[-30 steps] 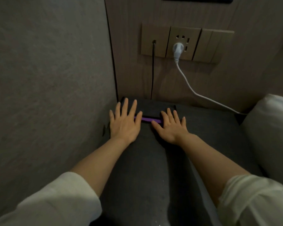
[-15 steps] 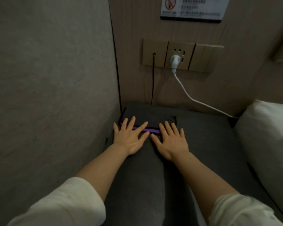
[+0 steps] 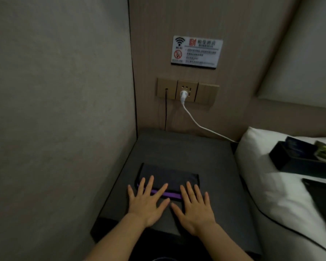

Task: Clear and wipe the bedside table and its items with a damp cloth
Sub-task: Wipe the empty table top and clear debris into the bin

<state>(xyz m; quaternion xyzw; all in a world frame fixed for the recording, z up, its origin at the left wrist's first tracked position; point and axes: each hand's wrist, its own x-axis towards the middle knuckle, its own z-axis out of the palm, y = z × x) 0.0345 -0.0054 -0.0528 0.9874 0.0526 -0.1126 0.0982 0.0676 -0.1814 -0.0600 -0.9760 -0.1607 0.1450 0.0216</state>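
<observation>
1. Both hands had come back toward the near edge of the table since the earlier frames, and the cloth came with them; earlier they were close to the back wall, and now a wide dark strip of table top was bare behind the cloth.
2. Head view: the left hand (image 3: 146, 203) lay flat, fingers straight and spread apart, with the fingertips on the folded dark cloth (image 3: 168, 178) and the palm on the bedside table (image 3: 211, 162).
3. The right hand (image 3: 195, 208) lay flat in the same way, fingers straight and a little apart, its fingertips over the purple stripe at the near edge of the cloth. The two thumbs pointed at each other and were nearly touching.
4. The cloth was on the left front part of the table, near the grey side wall.
5. On the wood panel behind were a socket plate (image 3: 187, 91) with a white plug (image 3: 183, 95), whose white cable (image 3: 199, 125) ran down to the right, and a thin black cable (image 3: 165, 112) going straight down.
6. A Wi-Fi sign (image 3: 196, 51) hung above the sockets.
7. At right, a white pillow (image 3: 262, 166) carried a black tray (image 3: 297, 161).
</observation>
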